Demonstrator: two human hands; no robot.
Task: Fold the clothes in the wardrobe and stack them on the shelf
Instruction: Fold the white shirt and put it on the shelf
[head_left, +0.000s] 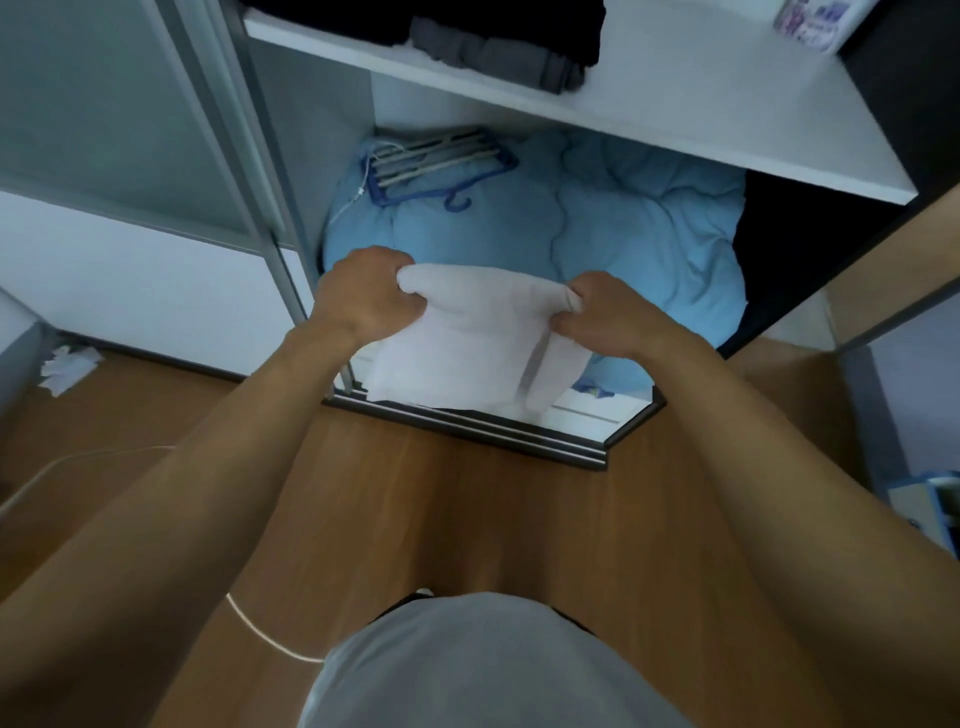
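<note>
Both the left hand (363, 301) and right hand (605, 317) grasp the white garment's (467, 343) top corners above the wardrobe's front edge, below the shelf (675, 104); keeping the edges level should give a neat fold.

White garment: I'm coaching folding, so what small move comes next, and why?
Probably lift it toward the shelf: the left hand and right hand grip the white garment, already folded over, and bare space lies beside the grey stack.
</note>
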